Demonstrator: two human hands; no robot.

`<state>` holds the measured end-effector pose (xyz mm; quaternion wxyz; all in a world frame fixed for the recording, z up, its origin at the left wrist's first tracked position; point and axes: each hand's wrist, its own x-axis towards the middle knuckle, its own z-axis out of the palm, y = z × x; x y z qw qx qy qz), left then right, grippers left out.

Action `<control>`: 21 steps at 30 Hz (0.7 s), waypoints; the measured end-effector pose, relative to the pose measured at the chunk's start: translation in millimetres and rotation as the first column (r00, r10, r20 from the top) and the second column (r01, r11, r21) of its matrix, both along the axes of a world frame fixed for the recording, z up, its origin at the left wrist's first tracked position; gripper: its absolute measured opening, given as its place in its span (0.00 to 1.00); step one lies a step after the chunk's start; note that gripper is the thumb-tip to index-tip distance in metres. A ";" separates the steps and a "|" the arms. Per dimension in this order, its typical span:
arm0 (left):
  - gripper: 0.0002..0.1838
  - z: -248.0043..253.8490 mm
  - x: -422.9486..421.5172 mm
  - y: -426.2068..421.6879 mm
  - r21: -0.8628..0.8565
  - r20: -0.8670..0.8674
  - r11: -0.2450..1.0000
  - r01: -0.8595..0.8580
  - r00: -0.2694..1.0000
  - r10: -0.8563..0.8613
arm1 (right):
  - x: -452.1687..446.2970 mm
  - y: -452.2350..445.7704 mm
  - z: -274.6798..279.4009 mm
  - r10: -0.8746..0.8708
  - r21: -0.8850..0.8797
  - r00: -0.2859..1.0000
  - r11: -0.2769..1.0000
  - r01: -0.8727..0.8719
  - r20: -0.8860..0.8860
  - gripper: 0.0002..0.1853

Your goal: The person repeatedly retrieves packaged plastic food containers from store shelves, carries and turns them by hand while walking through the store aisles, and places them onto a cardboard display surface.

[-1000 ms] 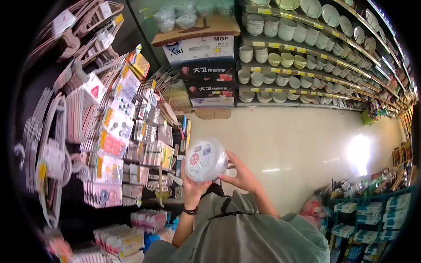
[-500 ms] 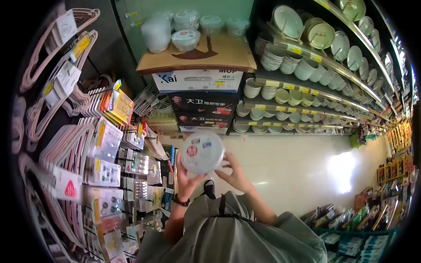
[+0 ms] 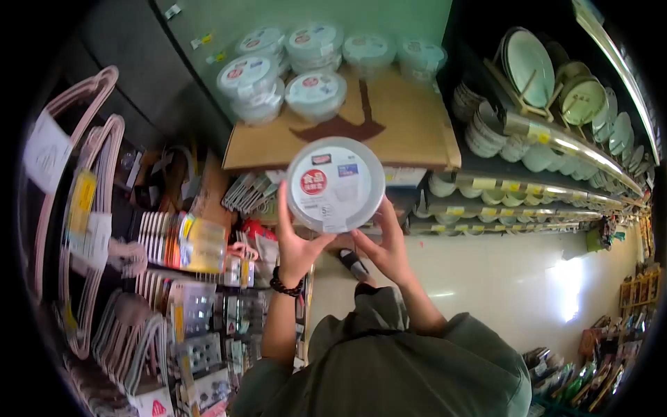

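A round, clear plastic food container [image 3: 340,201] with a printed label on its lid is in front of me. My left hand [image 3: 297,251] grips its left side, thumb along the lower edge. My right hand [image 3: 386,251] holds it from the lower right, fingers behind the rim. Beyond it, similar food containers [image 3: 316,94] stand singly and in stacks on a brown cardboard box top [image 3: 413,132]. The held container overlaps the front edge of that cardboard in view, but I cannot tell whether they touch.
Pink hangers [image 3: 48,222] and packaged goods [image 3: 201,243] hang close on the left. Shelves with plates [image 3: 528,66] and bowls [image 3: 486,132] run along the right. Below lies a pale tiled floor [image 3: 479,292]; a green panel [image 3: 389,21] is at the back.
The container is now nearer the cardboard box top and its label has turned more upright. My right hand has closed onto its side. The view has moved closer to the stacked containers.
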<state>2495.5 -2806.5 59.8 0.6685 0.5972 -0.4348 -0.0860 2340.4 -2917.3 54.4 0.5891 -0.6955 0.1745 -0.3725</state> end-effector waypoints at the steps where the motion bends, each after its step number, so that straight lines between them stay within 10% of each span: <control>1: 0.64 9.1 16.3 -21.3 -0.031 0.038 0.999 -0.033 0.999 0.034 | 17.7 -20.6 6.2 -0.023 -0.031 1.000 0.999 0.023 0.009 0.43; 9: 0.59 48.9 128.0 -179.5 0.060 0.100 0.965 -0.254 0.964 0.248 | 169.1 -157.2 31.5 -0.130 -0.047 0.985 0.990 0.136 0.110 0.39; 17: 0.40 9.0 97.2 -156.1 0.239 0.243 0.910 -0.338 0.929 0.280 | 185.1 -148.0 11.0 -0.147 0.150 0.969 0.982 0.118 0.200 0.24; 21: 0.24 -14.5 78.0 -123.1 0.316 0.181 0.877 -0.363 0.930 0.320 | 162.0 -136.6 2.9 0.177 0.263 0.980 0.945 -0.195 0.092 0.14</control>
